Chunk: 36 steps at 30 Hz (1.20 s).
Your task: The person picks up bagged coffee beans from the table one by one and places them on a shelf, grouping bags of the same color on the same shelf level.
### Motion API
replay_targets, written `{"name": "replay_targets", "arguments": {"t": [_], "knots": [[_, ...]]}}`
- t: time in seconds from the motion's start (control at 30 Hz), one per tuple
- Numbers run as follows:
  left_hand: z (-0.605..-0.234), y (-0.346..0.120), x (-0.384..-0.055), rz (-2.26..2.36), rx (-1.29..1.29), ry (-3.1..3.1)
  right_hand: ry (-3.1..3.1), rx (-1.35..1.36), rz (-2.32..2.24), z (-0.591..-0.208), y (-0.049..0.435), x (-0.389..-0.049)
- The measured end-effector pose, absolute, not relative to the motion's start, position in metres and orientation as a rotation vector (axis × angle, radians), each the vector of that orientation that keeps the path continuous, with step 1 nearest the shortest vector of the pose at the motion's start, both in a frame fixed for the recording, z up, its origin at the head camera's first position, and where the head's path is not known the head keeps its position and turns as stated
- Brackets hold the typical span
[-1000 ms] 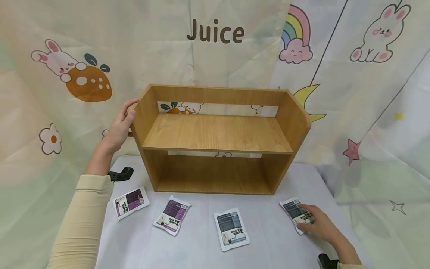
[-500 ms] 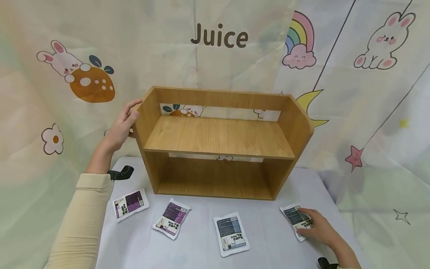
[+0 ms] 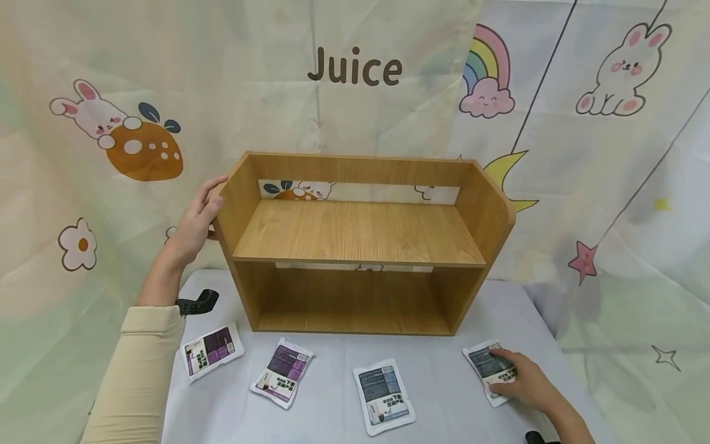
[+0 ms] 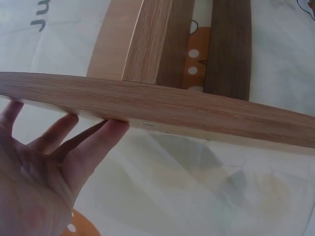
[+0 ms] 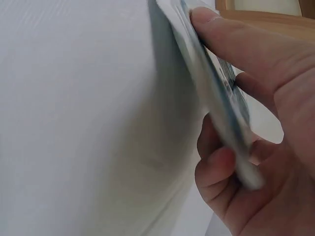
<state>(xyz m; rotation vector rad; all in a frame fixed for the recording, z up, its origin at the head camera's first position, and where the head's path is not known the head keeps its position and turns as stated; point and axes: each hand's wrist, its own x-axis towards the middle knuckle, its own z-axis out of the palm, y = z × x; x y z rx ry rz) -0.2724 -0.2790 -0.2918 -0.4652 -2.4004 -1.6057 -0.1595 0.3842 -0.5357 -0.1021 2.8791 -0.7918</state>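
A wooden two-tier shelf [image 3: 360, 231] stands on the white-covered table. My left hand [image 3: 188, 231] is at the shelf's left side panel; in the left wrist view, extended fingertips [image 4: 118, 127] touch the panel's outer face. At the table's right, my right hand [image 3: 527, 382] grips a white pouch with a blue-grey label [image 3: 482, 361]. The right wrist view shows the pouch [image 5: 211, 88] nearly edge-on, one digit on its printed face and curled fingers [image 5: 216, 164] round its other edge. Part of the pouch is hidden by the hand.
Before the shelf lie another blue-grey pouch [image 3: 384, 396] and two purple-labelled pouches, one in the middle left [image 3: 283, 373] and one by the left sleeve [image 3: 212, 351]. A printed cloth backdrop [image 3: 360, 117] hangs behind the shelf.
The head view has shifted slightly, so the shelf and pouches appear a little lower. Both hands keep their places, the left at the side panel and the right on the same pouch.
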Motion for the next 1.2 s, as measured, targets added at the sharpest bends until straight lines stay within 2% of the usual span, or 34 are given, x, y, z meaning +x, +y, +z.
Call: {"name": "replay_targets", "arguments": {"t": [0.33, 0.6, 0.97, 1.2], "knots": [[-0.293, -0.278, -0.27, -1.602, -0.441, -2.39, 2.805, -0.079, -0.947, -0.531, 0.367, -0.163], [-0.296, -0.279, -0.271, -1.587, -0.432, -2.377, 2.761, 0.087, -1.032, -0.524, 0.354, -0.165], [-0.297, -0.277, -0.276, -1.578, -0.455, -2.352, 2.814, 0.078, -1.269, -0.489, 0.323, -0.161], [-0.299, -0.275, -0.272, -1.584, -0.43, -2.366, 2.728, 0.184, -1.529, -0.468, 0.3, -0.155]]}}
